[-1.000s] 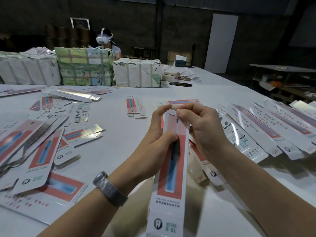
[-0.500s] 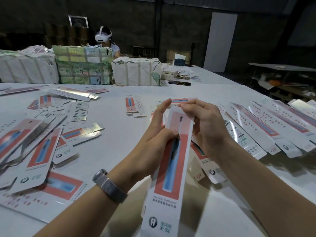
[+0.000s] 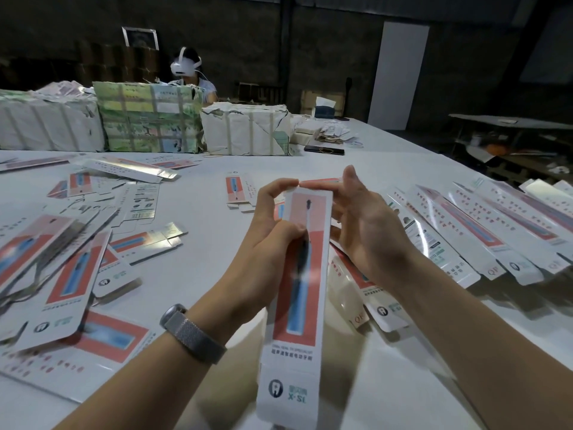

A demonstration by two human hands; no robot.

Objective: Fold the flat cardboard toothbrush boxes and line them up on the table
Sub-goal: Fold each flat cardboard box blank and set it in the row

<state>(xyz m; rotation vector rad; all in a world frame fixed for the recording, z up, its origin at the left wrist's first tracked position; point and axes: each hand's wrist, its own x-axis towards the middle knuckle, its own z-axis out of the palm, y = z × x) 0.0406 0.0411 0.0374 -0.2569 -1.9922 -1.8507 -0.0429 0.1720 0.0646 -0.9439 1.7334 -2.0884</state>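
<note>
I hold a long white toothbrush box [image 3: 297,293], printed with a red panel and a blue brush, lengthwise over the table [image 3: 387,169]. My left hand [image 3: 273,231] grips its upper part, thumb on the front and forefinger on the far end flap. My right hand [image 3: 366,225] is open beside the box's right edge, fingers spread, off the cardboard. Folded boxes [image 3: 483,231] lie side by side in a row on the right. Flat unfolded boxes [image 3: 71,274] are scattered on the left.
Wrapped bundles [image 3: 148,119] stand along the far side of the table, and a person wearing a headset [image 3: 186,65] sits behind them. A dark phone [image 3: 324,149] lies near the bundles. A small flat box [image 3: 237,189] lies mid-table.
My right hand has let go of the box's far end and opened beside it. The left hand keeps its grip, and the box has risen slightly.
</note>
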